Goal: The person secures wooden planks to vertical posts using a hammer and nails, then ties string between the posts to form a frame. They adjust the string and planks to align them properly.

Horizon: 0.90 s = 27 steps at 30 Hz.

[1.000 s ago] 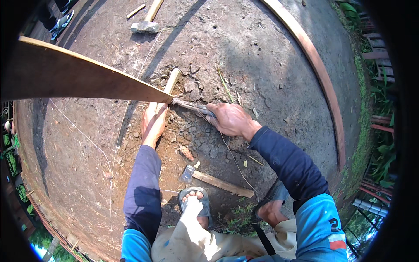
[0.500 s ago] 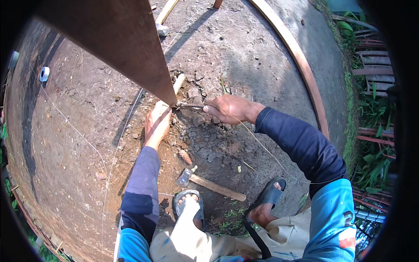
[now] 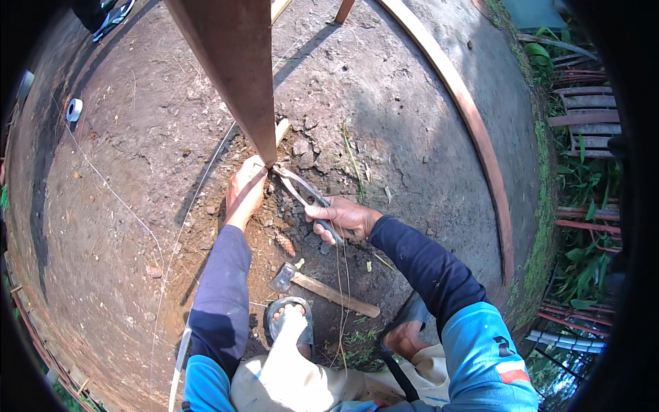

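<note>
A brown wooden post (image 3: 240, 75) stands with its lower end in broken soil. My left hand (image 3: 246, 189) is closed around the post's foot, its fingertips partly hidden. A short pale stake (image 3: 281, 130) leans just behind the post. My right hand (image 3: 347, 218) grips a pair of pincers (image 3: 302, 189), handles partly spread. Their jaws touch the post's foot beside my left fingers. Thin wire (image 3: 341, 295) hangs from near my right hand toward my lap. A hatchet-like tool (image 3: 329, 290) with a wooden handle lies on the ground before my feet, near a brown cone (image 3: 285, 244).
A long curved-looking timber (image 3: 473, 123) lies on the right. White string (image 3: 182, 237) runs along the ground on the left, and a white tape roll (image 3: 74, 110) sits beyond it. Another person's shoe (image 3: 113, 19) shows at the far left. Slatted wood (image 3: 590, 117) and plants border the right.
My right hand has come nearer to me, swinging the pincers from sideways to slanting, with their handles now apart. The view has shifted; another person's shoe has appeared at the far left.
</note>
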Available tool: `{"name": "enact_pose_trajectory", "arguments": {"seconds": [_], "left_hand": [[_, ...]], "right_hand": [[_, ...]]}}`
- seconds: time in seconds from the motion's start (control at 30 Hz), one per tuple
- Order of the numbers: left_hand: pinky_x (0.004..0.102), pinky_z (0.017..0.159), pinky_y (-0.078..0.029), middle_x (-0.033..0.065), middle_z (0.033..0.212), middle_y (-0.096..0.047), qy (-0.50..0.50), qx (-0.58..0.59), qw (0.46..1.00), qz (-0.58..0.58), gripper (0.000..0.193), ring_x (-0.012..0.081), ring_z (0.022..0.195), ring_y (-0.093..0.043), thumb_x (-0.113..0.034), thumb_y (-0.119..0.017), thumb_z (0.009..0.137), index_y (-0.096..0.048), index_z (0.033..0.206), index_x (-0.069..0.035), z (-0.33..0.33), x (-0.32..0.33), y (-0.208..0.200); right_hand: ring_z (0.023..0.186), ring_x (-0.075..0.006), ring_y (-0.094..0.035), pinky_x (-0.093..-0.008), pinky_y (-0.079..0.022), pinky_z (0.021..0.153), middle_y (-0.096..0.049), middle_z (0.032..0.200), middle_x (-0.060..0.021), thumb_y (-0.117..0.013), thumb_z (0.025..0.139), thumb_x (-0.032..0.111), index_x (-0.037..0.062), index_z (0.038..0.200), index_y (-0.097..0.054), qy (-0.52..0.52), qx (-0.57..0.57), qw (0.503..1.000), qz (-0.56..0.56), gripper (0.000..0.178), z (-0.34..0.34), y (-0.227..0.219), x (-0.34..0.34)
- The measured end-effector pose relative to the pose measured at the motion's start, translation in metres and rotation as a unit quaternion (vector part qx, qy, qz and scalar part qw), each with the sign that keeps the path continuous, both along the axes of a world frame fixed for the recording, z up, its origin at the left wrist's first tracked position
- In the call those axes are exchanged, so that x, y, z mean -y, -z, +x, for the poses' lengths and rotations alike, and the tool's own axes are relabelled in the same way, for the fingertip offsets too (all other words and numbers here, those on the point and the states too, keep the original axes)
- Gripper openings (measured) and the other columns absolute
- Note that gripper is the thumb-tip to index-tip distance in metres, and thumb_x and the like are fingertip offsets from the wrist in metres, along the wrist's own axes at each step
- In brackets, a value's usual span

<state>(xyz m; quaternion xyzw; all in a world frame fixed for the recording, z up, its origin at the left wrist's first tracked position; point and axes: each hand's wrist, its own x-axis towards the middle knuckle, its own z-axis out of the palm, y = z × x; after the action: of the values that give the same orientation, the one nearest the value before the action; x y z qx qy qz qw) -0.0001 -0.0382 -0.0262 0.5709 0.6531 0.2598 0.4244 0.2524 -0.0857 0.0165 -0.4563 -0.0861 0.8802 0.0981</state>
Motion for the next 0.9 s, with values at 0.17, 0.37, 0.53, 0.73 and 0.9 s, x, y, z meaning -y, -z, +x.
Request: {"name": "enact_pose_trajectory", "arguments": {"seconds": [0.17,0.37,0.53,0.73,0.9], "left_hand": [[0.0426,0.085,-0.054,0.0198,0.104,-0.074,-0.002,-0.048,0.999,0.000,0.033,0.0328,0.097,-0.073,-0.030,-0.062,0.103,-0.065,0.131,-0.013,0.003,-0.001,-0.005],[0.0436,0.086,-0.054,0.0175,0.107,-0.075,0.000,-0.037,0.999,0.013,0.032,0.0331,0.100,-0.073,-0.033,-0.062,0.103,-0.066,0.130,-0.016,0.004,0.002,-0.006],[0.0433,0.087,-0.054,0.0167,0.110,-0.075,-0.003,-0.037,0.999,-0.010,0.033,0.0330,0.103,-0.072,-0.033,-0.062,0.103,-0.065,0.131,-0.016,0.004,0.002,-0.010],[0.0422,0.088,-0.054,0.0165,0.109,-0.074,0.003,-0.044,0.999,-0.024,0.034,0.0315,0.101,-0.072,-0.034,-0.060,0.104,-0.066,0.133,-0.017,0.005,-0.002,-0.011],[0.0424,0.088,-0.054,0.0153,0.110,-0.075,-0.002,-0.045,0.998,-0.039,0.036,0.0310,0.101,-0.072,-0.036,-0.058,0.104,-0.066,0.133,-0.017,0.005,-0.002,-0.012]], "right_hand": [[0.073,-0.0264,-0.067,-0.0443,-0.057,0.066,-0.066,0.094,-0.0170,-0.076,0.095,0.031,-0.0028,0.133,-0.055,-0.229,0.402,0.696,0.549,0.055,0.001,-0.006,0.021],[0.093,-0.0410,-0.063,-0.0553,-0.052,0.085,-0.063,0.109,-0.0210,-0.068,0.099,0.032,-0.0015,0.139,-0.052,-0.241,0.544,0.420,0.686,0.055,0.008,-0.013,0.029],[0.074,-0.0413,-0.063,-0.0519,-0.052,0.071,-0.064,0.085,-0.0198,-0.061,0.104,0.038,-0.0025,0.120,-0.057,-0.211,0.458,0.566,0.652,0.043,0.012,-0.005,0.024],[0.061,-0.0163,-0.061,-0.0297,-0.046,0.045,-0.065,0.083,-0.0073,-0.042,0.114,0.040,0.0062,0.111,-0.056,0.030,0.134,0.962,0.235,0.037,-0.002,0.002,0.036],[0.054,-0.0158,-0.064,-0.0304,-0.050,0.040,-0.065,0.076,-0.0082,-0.050,0.111,0.043,0.0049,0.104,-0.054,0.130,0.003,0.990,0.050,0.039,-0.009,0.003,0.042]]}}
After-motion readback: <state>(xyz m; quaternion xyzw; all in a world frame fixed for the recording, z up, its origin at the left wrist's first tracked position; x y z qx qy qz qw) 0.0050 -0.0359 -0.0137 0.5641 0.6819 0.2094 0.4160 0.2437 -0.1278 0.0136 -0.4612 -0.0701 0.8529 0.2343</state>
